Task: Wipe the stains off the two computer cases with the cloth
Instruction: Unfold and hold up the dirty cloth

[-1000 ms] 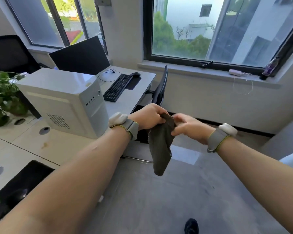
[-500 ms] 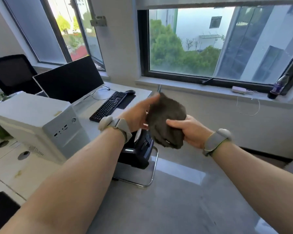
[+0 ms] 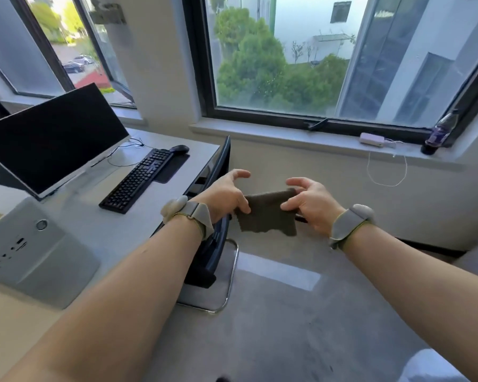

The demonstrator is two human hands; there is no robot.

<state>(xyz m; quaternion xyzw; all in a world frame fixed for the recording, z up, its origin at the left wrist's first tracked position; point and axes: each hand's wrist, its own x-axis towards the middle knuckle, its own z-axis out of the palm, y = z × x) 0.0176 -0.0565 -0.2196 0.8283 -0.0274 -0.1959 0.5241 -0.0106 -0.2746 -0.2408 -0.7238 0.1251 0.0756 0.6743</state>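
Cloth: dark cloth [image 3: 267, 215] stretched in the air between both hands, over the floor beside the table [image 3: 100, 230]; probably being squared up into a wiping pad.
Left hand [image 3: 224, 195]: thumb and finger pinch the cloth's left edge, other fingers spread.
Right hand [image 3: 312, 205]: pinches the right edge likewise.
Computer case [image 3: 28, 252]: white, on the table at left, well apart from the cloth; not yet being wiped.
Second case: not visible.

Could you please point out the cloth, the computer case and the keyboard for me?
cloth [image 3: 265, 213]: head view, middle of the stretched fabric.
computer case [image 3: 36, 252]: head view, front panel.
keyboard [image 3: 138, 179]: head view, middle keys.
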